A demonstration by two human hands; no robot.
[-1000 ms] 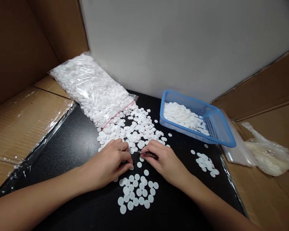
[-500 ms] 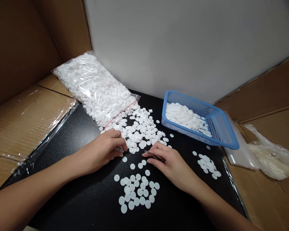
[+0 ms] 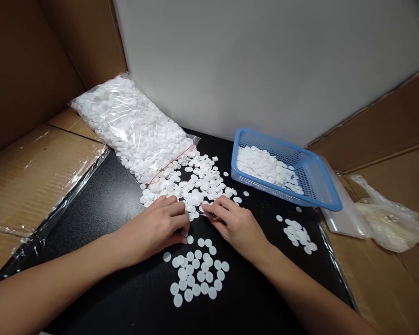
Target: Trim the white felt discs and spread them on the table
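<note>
My left hand (image 3: pixel 160 225) is low over the black table, its fingers curled toward the thumb around a small white disc (image 3: pixel 185 233). Another single disc lies just past the thumb tip. Dark tweezers (image 3: pixel 212 216) are gripped in my right hand (image 3: pixel 239 228), their tips reaching the near edge of a loose heap of white discs (image 3: pixel 206 179). The heap spills from the mouth of a clear zip bag (image 3: pixel 132 125) full of the same discs. Closer to me, a scattered group of discs (image 3: pixel 196 289) lies mostly flat.
At the back right stands a blue plastic basket (image 3: pixel 330 186) with white discs piled in its left part. A small cluster of discs (image 3: pixel 299 235) lies in front of it. Farther right, a knotted plastic bag (image 3: pixel 387 228) rests on cardboard (image 3: pixel 380 284). A pale wall (image 3: pixel 265 60) rises behind.
My left hand has shifted slightly right and down, with its fingers closing at a disc. My right hand has moved a little left, bringing the tweezers to the heap's edge. The view has shifted slightly.
</note>
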